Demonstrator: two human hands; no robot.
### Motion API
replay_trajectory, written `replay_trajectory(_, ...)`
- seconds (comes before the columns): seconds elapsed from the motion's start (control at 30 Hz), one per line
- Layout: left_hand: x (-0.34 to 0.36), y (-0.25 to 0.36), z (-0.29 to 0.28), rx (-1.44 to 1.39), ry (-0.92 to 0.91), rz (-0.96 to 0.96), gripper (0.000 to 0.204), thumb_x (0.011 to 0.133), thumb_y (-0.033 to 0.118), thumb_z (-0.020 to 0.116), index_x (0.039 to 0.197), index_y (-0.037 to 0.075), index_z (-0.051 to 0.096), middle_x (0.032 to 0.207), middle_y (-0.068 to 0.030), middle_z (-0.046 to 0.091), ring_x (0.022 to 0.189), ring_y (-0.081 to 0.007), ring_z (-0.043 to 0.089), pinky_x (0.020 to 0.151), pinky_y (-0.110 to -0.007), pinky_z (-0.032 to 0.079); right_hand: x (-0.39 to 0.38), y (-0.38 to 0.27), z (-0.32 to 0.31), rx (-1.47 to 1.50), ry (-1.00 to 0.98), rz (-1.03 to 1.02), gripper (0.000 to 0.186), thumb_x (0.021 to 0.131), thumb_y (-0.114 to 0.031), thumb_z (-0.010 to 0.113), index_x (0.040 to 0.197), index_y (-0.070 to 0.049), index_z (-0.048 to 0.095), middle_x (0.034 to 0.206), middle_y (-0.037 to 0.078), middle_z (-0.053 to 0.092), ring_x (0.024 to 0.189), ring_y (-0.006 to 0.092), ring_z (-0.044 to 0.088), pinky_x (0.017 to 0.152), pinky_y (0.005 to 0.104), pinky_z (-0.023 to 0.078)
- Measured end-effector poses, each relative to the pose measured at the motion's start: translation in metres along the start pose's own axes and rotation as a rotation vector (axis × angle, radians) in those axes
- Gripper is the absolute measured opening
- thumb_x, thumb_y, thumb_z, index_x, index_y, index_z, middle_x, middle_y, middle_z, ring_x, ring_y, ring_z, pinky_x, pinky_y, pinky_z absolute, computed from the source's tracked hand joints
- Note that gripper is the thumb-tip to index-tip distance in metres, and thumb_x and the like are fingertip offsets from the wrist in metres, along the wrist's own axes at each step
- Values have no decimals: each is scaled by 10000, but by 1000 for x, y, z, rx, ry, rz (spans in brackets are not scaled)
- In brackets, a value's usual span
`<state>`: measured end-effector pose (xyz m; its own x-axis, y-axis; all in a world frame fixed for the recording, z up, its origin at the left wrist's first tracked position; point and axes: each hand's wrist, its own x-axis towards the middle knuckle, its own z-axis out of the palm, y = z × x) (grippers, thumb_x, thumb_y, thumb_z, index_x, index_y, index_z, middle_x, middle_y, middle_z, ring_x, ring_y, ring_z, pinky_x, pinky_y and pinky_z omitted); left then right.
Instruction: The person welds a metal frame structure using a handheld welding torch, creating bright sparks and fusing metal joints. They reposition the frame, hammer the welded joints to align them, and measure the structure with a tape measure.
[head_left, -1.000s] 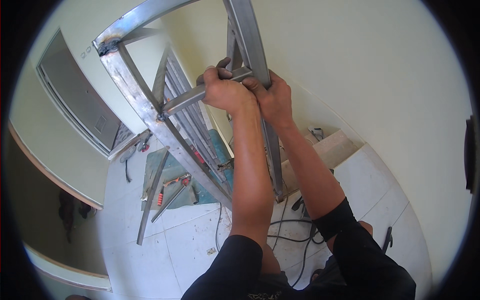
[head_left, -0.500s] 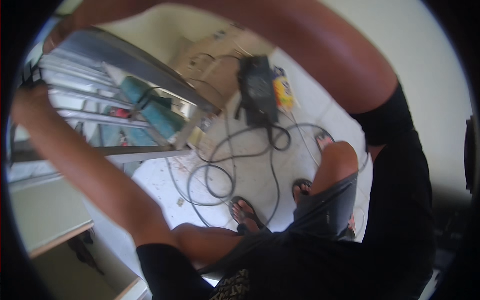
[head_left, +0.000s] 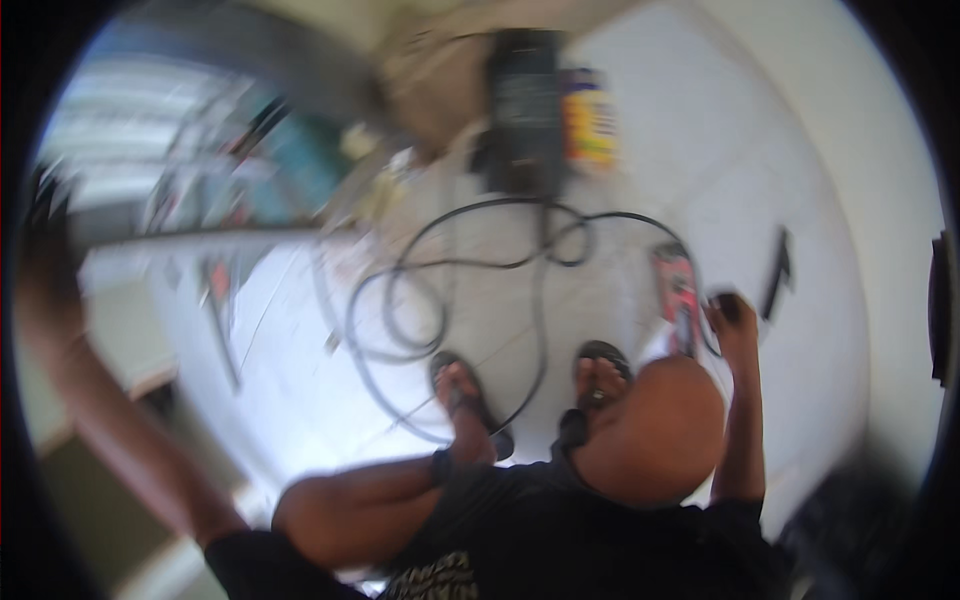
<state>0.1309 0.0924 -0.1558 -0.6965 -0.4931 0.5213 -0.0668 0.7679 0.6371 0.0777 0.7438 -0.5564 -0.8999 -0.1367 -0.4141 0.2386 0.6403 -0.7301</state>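
Cable could trip my feet if I step; left hand, right hand: opening and hold, I can't tell.

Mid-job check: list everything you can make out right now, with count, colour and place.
floor: one, white tile, centre
wall: one, cream, right
metal frame: one, grey, upper left, blurred
blurred item: one, teal, by the metal frame
box-shaped machine: one, dark, top centre
package: one, mostly yellow, right of the machine
cable: count unclear, black, looped on the floor
flat item: one, red and black, right of centre
slim item: one, black, near the wall
sandals: two, black, lower centre
shirt: one, black, bottom
left hand: one, bare, left edge, grip unclear
right hand: one, bare, beside the flat item, grip unclear
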Motion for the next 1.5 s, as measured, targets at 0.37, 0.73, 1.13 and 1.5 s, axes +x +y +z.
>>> replay_trajectory(0.37, -315, -64, -45, 349, 184, -592, 199, 862, 152, 715, 808, -15, 622, 708, -36, 616, 671, -100, 529, 649, -267, 453, 11, -68, 121, -58, -587, -165, 157, 861, -83, 655, 996, -9, 622, 665, 31, 575, 571, 108, 518, 546, 276, 434)
replay_trajectory(0.73, -450, -221, -66, 454, 93, -874, 300, 790, 251, 759, 878, -15, 653, 809, -147, 705, 755, -240, 692, 706, -344, 540, 4, -341, 204, -854, -961, -1054, 296, 757, -193, 735, 992, -29, 658, 746, 148, 661, 724, 325, 664, 688, 416, 509)
replay_trajectory(1.13, -206, -563, -73, 575, -42, -583, 336, 805, 197, 703, 1083, 23, 627, 1144, -200, 622, 1074, -362, 605, 896, -444, 510, -71, -305, 502, -901, -1082, -906, 366, 823, -280, 703, 1091, -56, 594, 1033, 201, 589, 992, 390, 590, 854, 468, 486)
replay_trajectory(1.5, -98, -704, -33, 882, -303, -645, 395, 951, 172, 483, 1343, 125, 503, 1475, -49, 427, 1388, -278, 379, 1106, -520, 337, -71, -271, 581, -1132, -906, -525, 382, 768, -237, 745, 1096, -82, 623, 1180, 171, 490, 1171, 353, 485, 924, 484, 476)
